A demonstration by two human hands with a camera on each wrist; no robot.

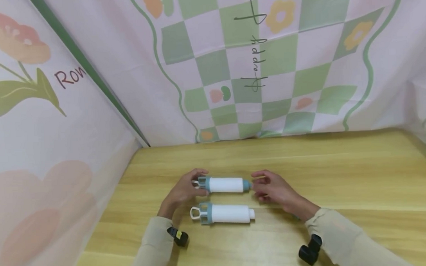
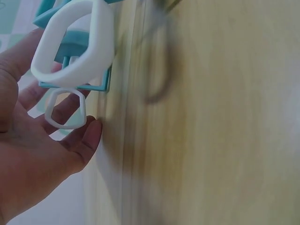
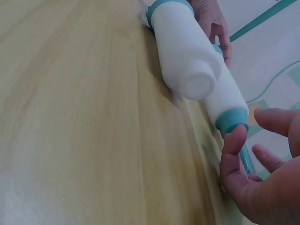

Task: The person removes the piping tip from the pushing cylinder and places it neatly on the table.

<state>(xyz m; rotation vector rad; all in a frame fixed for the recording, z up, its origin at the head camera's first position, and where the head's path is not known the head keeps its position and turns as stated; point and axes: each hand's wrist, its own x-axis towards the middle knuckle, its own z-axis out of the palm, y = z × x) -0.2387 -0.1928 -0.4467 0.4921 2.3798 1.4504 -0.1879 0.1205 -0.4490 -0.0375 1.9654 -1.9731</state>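
Two white syringes with teal collars and white pull rings lie side by side. The farther syringe [image 1: 226,185] ends in a teal nozzle [image 1: 247,185]; the nearer syringe [image 1: 230,213] shows a bare white tip. My left hand [image 1: 186,188] holds the farther syringe at its collar, thumb on the near side, fingers on the far side. Seen from the left wrist, its pull ring [image 2: 65,108] overlaps the palm. My right hand [image 1: 275,189] is at the nozzle end, fingers loosely bent and spread. The slim nozzle tip [image 3: 245,160] shows between them, in the right wrist view.
Both syringes are on a wood-grain table [image 1: 355,175]. Under my right wrist a small teal piece [image 1: 296,217] peeks out. A checked, flowered cloth [image 1: 246,69] hangs behind the table, and a printed cloth [image 1: 58,142] hangs at the left.
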